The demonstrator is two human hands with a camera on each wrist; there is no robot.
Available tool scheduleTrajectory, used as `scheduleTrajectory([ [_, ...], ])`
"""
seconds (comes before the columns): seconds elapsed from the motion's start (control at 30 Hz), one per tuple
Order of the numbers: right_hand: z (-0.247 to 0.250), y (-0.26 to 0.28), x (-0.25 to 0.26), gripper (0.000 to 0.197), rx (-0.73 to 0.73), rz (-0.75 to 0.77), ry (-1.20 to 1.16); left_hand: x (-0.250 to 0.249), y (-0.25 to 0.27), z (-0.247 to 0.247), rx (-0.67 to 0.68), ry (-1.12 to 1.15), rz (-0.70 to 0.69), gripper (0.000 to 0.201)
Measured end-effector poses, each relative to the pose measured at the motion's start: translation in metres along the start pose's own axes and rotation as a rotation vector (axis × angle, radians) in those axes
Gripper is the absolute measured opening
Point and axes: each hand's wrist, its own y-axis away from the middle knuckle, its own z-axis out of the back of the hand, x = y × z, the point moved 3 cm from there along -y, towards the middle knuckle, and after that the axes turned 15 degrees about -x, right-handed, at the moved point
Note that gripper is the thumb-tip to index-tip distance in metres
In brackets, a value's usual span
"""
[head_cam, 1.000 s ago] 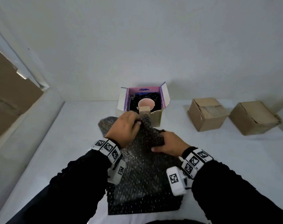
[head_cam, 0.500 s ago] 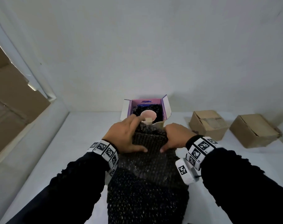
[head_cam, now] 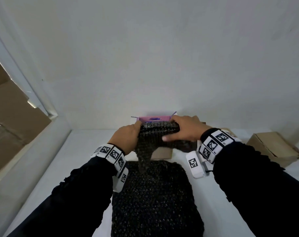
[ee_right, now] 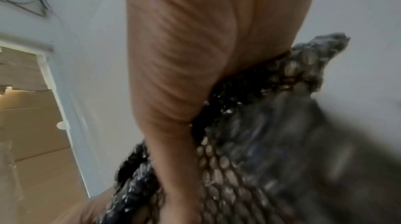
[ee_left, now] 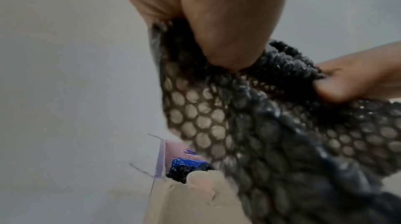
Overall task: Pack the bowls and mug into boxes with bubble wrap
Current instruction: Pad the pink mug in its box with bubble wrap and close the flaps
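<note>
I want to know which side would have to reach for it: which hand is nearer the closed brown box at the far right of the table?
Right. The right hand grips the bubble wrap just left of the closed brown box; the left hand holds the wrap's opposite end.

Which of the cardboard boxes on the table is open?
The box with the pink lining, straight ahead behind both hands. The plain brown box on the right is closed.

Bare white wall (head_cam: pixel 145 57) behind a white table (head_cam: pixel 80 151)
</note>
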Motion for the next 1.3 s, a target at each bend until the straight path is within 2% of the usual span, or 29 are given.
scheduleTrajectory([
  [0.03, 0.001, -0.003, 0.0, 0.058, 0.008, 0.03, 0.099, 0.001, 0.001, 0.001, -0.003, 0.029, 0.032, 0.038],
  [0.1, -0.001, -0.014, -0.001, 0.032, -0.038, 0.087, 0.32, 0.003, 0.0, 0.003, -0.028, 0.127, 0.068, 0.039],
  [0.17, -0.003, -0.03, -0.005, 0.013, -0.137, 0.083, 0.349, 0.004, -0.003, 0.002, -0.076, 0.169, 0.047, 0.041],
  [0.3, -0.014, -0.059, -0.017, 0.023, -0.122, -0.009, 0.053, 0.021, -0.013, -0.013, -0.187, 0.391, 0.122, 0.016],
  [0.33, -0.017, -0.066, -0.019, 0.024, -0.12, -0.039, -0.017, 0.026, -0.016, -0.017, -0.223, 0.442, 0.141, 0.016],
  [0.4, -0.022, -0.08, -0.019, 0.026, -0.171, -0.078, -0.108, 0.031, -0.022, -0.023, -0.299, 0.482, 0.179, 0.035],
  [0.43, -0.024, -0.088, -0.017, 0.029, -0.196, -0.086, -0.125, 0.033, -0.024, -0.025, -0.345, 0.463, 0.199, 0.039],
  [0.53, -0.034, -0.107, -0.012, 0.059, -0.153, -0.101, -0.163, 0.037, -0.028, -0.038, -0.416, 0.343, 0.224, 0.044],
  [0.6, -0.042, -0.12, -0.012, 0.06, -0.137, -0.118, -0.231, 0.04, -0.028, -0.051, -0.379, 0.275, 0.221, 0.049],
  [0.67, -0.053, -0.131, -0.012, 0.048, -0.183, -0.1, -0.222, 0.04, -0.024, -0.07, -0.284, 0.227, 0.202, 0.053],
  [0.8, -0.078, -0.14, -0.001, 0.041, -0.288, 0.113, -0.14, 0.032, -0.013, -0.107, -0.037, 0.142, 0.147, 0.051],
  [0.87, -0.089, -0.14, 0.006, 0.039, -0.31, 0.199, -0.18, 0.03, -0.013, -0.115, 0.047, 0.087, 0.133, 0.04],
  [0.93, -0.1, -0.14, 0.011, 0.034, -0.308, 0.225, -0.273, 0.026, -0.016, -0.114, 0.069, -0.04, 0.065, 0.032],
  [1.03, -0.119, -0.141, 0.013, 0.032, -0.27, 0.203, -0.426, 0.028, -0.018, -0.112, 0.064, -0.146, 0.039, 0.05],
  [1.13, -0.135, -0.143, 0.013, 0.034, -0.261, 0.208, -0.478, 0.031, -0.012, -0.113, 0.093, -0.125, 0.038, 0.05],
  [1.2, -0.142, -0.145, 0.013, 0.031, -0.272, 0.224, -0.477, 0.031, -0.005, -0.114, 0.142, -0.166, 0.024, 0.055],
  [1.3, -0.152, -0.148, 0.007, 0.017, -0.393, 0.256, -0.302, 0.028, 0.001, -0.113, 0.152, -0.209, 0.029, 0.061],
])
